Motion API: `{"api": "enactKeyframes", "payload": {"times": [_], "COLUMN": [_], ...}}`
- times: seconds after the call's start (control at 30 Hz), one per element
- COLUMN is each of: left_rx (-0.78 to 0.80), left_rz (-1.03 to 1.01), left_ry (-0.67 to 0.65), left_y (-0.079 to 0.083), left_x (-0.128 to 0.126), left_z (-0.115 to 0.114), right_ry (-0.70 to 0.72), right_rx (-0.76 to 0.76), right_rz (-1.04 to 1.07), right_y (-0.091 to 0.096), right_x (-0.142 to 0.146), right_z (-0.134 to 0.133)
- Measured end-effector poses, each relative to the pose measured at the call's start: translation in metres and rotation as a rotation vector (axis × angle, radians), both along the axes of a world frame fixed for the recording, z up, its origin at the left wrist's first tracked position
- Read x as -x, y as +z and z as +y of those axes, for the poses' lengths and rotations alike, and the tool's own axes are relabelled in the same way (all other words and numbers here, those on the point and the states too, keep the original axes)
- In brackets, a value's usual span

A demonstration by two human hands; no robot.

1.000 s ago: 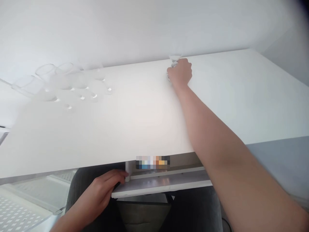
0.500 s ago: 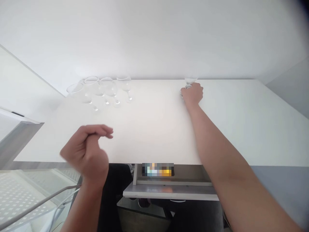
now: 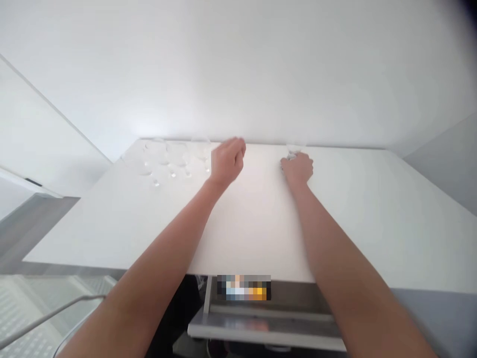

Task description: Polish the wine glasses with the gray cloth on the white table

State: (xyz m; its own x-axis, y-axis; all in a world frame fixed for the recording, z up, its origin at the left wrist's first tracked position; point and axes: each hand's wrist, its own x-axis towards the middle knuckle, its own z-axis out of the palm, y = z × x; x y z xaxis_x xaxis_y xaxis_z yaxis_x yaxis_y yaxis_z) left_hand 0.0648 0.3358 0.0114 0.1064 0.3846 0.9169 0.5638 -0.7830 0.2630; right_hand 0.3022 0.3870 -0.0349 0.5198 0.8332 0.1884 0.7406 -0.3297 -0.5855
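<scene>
A white table (image 3: 354,223) runs up to a white wall. My right hand (image 3: 297,168) is stretched to the far edge, its fingers wrapped round the stem of a clear wine glass (image 3: 293,149) that stands by the wall. My left hand (image 3: 227,161) hovers over the table's far middle with fingers curled and nothing visible in them. Just left of it stands a row of several clear wine glasses (image 3: 169,155); the nearest one (image 3: 202,151) is close to my knuckles.
An open grey drawer (image 3: 268,325) sticks out under the table's near edge. A white perforated tray and a thin rod (image 3: 44,315) lie at the lower left. A grey surface (image 3: 439,318) borders the table at the lower right.
My left hand has risen from the drawer and reached forward across the table to beside the row of glasses. My right hand has stayed closed on the lone glass. The view tilted up.
</scene>
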Motion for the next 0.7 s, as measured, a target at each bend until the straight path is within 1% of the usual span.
{"api": "enactKeyframes", "payload": {"times": [0.03, 0.1, 0.17, 0.23, 0.33, 0.4, 0.5, 0.53, 0.6, 0.7], "left_rx": [0.019, 0.003, 0.002, 0.028, 0.089, 0.213, 0.560, 0.658, 0.791, 0.918], "left_rz": [0.009, 0.032, 0.006, -0.096, -0.327, -0.538, -0.876, -0.939, -0.999, -1.031], "left_ry": [-0.026, -0.055, -0.061, -0.029, 0.057, 0.086, 0.077, 0.072, 0.091, 0.142], "left_y": [-0.006, -0.016, -0.021, -0.022, -0.016, -0.012, -0.007, -0.006, -0.006, -0.009], "left_x": [0.004, 0.011, 0.019, 0.023, 0.021, 0.014, 0.002, 0.000, -0.002, 0.004], "left_z": [0.001, 0.001, 0.000, -0.003, -0.014, -0.027, -0.055, -0.064, -0.079, -0.087], "right_ry": [-0.016, -0.021, -0.027, -0.036, -0.039, -0.037, -0.039, -0.039, -0.041, -0.050], "right_rx": [0.006, 0.014, 0.023, 0.031, 0.039, 0.041, 0.039, 0.037, 0.033, 0.027], "right_rz": [0.018, 0.046, 0.061, 0.064, 0.055, 0.047, 0.043, 0.042, 0.040, 0.042], "right_y": [0.001, 0.003, 0.002, 0.000, -0.001, -0.002, -0.001, -0.001, 0.000, 0.002], "right_x": [0.001, 0.004, 0.005, 0.004, 0.002, 0.002, 0.002, 0.002, 0.003, 0.004], "right_z": [-0.001, -0.003, -0.004, -0.003, -0.002, -0.001, -0.002, -0.002, -0.003, -0.004]}}
